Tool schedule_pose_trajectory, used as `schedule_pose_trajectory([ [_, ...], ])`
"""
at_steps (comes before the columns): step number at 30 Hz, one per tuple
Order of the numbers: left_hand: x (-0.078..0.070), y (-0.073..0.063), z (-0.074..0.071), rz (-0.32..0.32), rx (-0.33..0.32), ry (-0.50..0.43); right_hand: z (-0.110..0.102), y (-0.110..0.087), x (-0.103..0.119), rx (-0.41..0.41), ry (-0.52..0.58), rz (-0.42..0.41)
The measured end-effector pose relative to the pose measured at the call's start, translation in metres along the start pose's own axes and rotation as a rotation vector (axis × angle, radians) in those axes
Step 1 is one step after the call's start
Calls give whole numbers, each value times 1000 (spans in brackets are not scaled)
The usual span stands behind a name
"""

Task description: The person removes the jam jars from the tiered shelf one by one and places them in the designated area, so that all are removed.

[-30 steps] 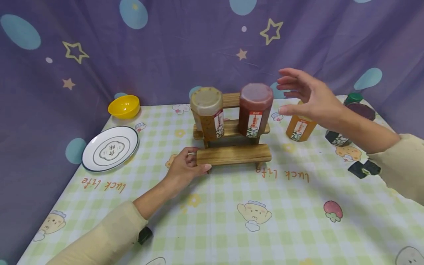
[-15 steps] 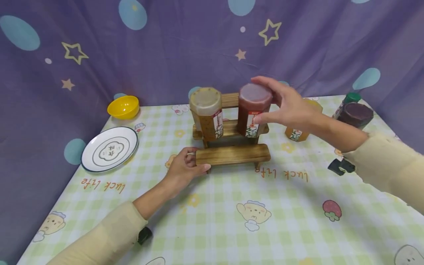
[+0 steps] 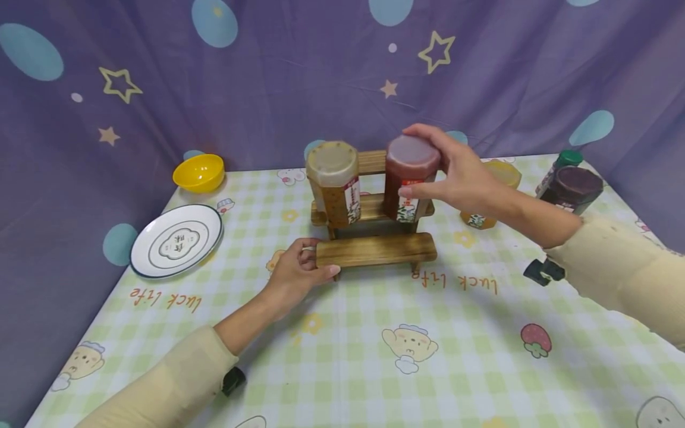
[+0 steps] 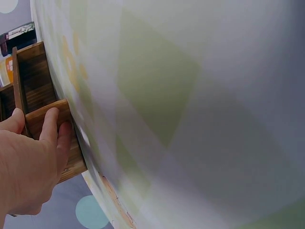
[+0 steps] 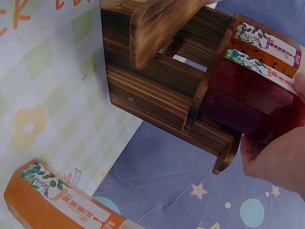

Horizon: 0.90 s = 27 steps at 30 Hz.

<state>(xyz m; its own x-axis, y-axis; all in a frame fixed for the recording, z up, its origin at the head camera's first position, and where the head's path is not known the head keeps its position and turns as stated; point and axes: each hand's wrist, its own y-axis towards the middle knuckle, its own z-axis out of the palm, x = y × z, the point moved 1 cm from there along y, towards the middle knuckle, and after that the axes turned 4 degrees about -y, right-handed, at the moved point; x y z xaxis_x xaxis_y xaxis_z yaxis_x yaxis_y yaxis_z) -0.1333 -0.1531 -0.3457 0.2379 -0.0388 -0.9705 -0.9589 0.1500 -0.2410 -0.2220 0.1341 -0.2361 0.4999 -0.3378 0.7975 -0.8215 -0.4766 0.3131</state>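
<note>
A tiered wooden rack [image 3: 377, 248] stands mid-table. My left hand [image 3: 299, 270] grips the left end of its lowest step, thumb at the front; in the left wrist view the fingers [image 4: 51, 125] lie against the wood. On the middle step stand two jars. The left one, an amber jar [image 3: 333, 184] with dark specks, is untouched. At the right, my right hand [image 3: 455, 175] holds the dark red jar [image 3: 411, 169], thumb across its label and fingers behind it. In the right wrist view the red jar [image 5: 252, 102] sits at the step's board.
Right of the rack stands an orange-yellow jar [image 3: 503, 172], partly behind the right forearm. Farther right are a dark purple jar [image 3: 575, 187] and a green-capped bottle [image 3: 568, 158]. At left lie a white plate [image 3: 147, 249] and a yellow bowl [image 3: 199, 173]. A purple curtain [image 3: 299, 71] hangs behind.
My right hand has moved left from above the orange-yellow jar to the red jar and taken hold of it. The left hand stays on the rack; the jars on it have not visibly moved.
</note>
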Motion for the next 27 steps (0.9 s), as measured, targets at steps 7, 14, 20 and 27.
schedule_pose_trajectory([
  [7,-1,-1,-1,8,4,-4,0,0,2,-12,-23,3],
  [14,0,-1,0,4,7,4,-2,-5,5,-51,-11,19],
  [20,0,-1,0,-5,1,15,-16,-20,9,-76,-36,59],
  [27,-1,-2,1,-6,3,20,-35,-38,12,-128,-122,93],
])
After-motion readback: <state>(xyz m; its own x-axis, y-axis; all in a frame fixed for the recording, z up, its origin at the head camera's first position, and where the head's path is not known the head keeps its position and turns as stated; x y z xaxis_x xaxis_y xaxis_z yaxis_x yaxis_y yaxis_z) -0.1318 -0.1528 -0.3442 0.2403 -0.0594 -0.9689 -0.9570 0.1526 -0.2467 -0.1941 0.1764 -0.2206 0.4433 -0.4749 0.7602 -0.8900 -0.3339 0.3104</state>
